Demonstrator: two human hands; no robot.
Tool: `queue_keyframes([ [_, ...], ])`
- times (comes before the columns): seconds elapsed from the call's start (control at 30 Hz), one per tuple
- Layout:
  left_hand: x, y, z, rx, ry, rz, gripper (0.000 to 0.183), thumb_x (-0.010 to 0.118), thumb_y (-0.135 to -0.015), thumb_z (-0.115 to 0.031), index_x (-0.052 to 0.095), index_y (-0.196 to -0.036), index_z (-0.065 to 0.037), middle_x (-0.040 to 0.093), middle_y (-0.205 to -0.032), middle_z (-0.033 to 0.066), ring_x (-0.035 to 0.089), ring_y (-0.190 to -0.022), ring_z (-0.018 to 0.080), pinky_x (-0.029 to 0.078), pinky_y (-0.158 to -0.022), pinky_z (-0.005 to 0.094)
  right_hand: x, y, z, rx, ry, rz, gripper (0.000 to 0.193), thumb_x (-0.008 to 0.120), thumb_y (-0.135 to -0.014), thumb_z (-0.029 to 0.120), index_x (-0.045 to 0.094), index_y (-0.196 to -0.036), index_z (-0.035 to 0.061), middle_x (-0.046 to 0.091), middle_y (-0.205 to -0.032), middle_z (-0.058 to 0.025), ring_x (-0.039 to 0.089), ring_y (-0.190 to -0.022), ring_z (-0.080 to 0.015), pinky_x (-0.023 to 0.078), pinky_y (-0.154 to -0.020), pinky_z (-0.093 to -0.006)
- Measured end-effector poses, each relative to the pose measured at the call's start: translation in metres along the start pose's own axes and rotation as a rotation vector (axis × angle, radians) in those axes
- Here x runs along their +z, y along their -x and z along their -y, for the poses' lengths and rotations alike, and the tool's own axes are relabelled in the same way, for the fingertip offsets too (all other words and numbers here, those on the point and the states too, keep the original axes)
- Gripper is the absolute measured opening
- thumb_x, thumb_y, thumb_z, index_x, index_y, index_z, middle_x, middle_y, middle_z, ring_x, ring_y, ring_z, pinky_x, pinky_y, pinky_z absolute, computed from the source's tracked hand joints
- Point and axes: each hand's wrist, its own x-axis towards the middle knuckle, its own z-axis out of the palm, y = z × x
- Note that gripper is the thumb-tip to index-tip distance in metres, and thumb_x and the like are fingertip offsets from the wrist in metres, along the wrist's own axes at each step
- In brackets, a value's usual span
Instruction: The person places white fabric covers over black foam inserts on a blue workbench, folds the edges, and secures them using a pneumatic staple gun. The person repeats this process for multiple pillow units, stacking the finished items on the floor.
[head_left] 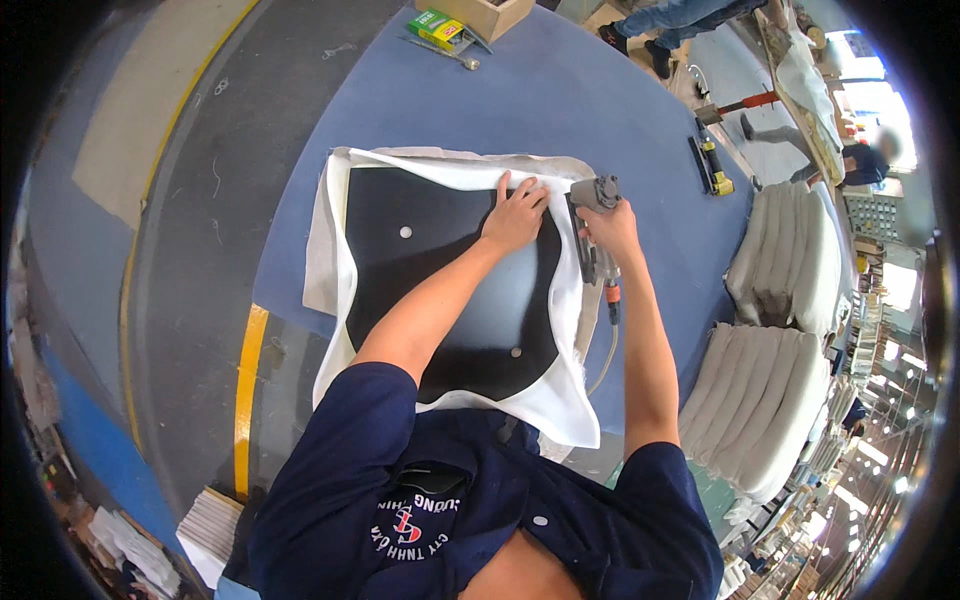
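Observation:
My right hand (615, 232) is wrapped round the handle of a grey pneumatic staple gun (597, 194), held over the right upper edge of the work. An orange-and-black coupling joins its base to a pale air hose (606, 365). My left hand (516, 214) lies with fingers spread on the far edge, pressing white padding (565, 402) near the upper right corner. Under that hand is a black panel (400, 280) with two pale round spots. The padding folds up around the panel's edges, and a light grey cloth (318, 270) sticks out beyond it at the left and far sides.
The work rests on a blue-grey tabletop (450, 95). At the far side are a wooden box (490, 18) and a green-yellow packet (440, 28). A second, yellow-and-black staple gun (712, 165) lies at the right. White cushions (765, 400) are stacked beyond. Other people stand farther off.

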Motion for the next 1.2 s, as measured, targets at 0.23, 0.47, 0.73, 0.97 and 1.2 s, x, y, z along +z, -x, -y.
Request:
queue_keyframes([
  [0.23,0.001,-0.001,-0.004,0.012,-0.028,-0.011,0.044,0.068,-0.089,-0.015,0.067,-0.133,-0.009,0.057,-0.14,-0.0014,0.044,-0.141,0.0234,0.019,-0.122,0.0648,0.002,-0.011,-0.006,0.041,0.011,0.053,0.021,0.073,-0.08,0.016,0.075,-0.093,-0.0008,0.072,-0.071,-0.0066,0.073,-0.062,-0.0155,0.057,-0.063,-0.0322],
  [0.47,-0.003,0.004,0.005,-0.006,-0.024,0.019,0.044,0.067,-0.09,-0.015,0.066,-0.134,-0.009,0.058,-0.14,-0.0014,0.043,-0.142,0.0232,0.018,-0.123,0.0637,0.002,0.0,-0.002,0.044,-0.078,0.014,0.02,0.073,-0.08,0.015,0.073,-0.088,-0.0035,0.072,-0.073,-0.0087,0.073,-0.062,-0.0151,0.057,-0.06,-0.0305],
  [0.73,-0.003,0.001,-0.003,-0.003,-0.019,0.031,0.044,0.067,-0.09,-0.016,0.067,-0.134,-0.01,0.058,-0.141,-0.0013,0.043,-0.142,0.0242,0.018,-0.123,0.0634,0.006,-0.001,0.001,0.046,-0.005,0.016,0.024,0.075,-0.08,0.016,0.074,-0.094,-0.0031,0.075,-0.078,-0.0087,0.074,-0.062,-0.0155,0.056,-0.059,-0.0297],
  [0.97,0.001,0.003,-0.003,0.001,-0.004,0.019,0.043,0.069,-0.088,-0.016,0.068,-0.131,-0.01,0.058,-0.141,-0.0001,0.044,-0.141,0.0252,0.02,-0.122,0.065,0.013,-0.006,0.005,0.066,0.126,0.055,0.024,0.073,-0.082,0.018,0.074,-0.096,-0.0012,0.073,-0.073,-0.0085,0.074,-0.061,-0.0177,0.057,-0.061,-0.0315],
  [1.2,0.003,-0.001,-0.006,-0.012,0.08,-0.052,0.036,0.066,-0.087,-0.01,0.07,-0.123,-0.008,0.062,-0.137,0.0016,0.047,-0.139,0.0264,0.021,-0.122,0.0631,0.009,0.052,-0.027,-0.181,0.283,-0.128,0.033,0.076,-0.08,0.012,0.071,-0.111,0.0014,0.069,-0.087,-0.019,0.072,-0.08,-0.0337,0.057,-0.075,-0.0421],
])
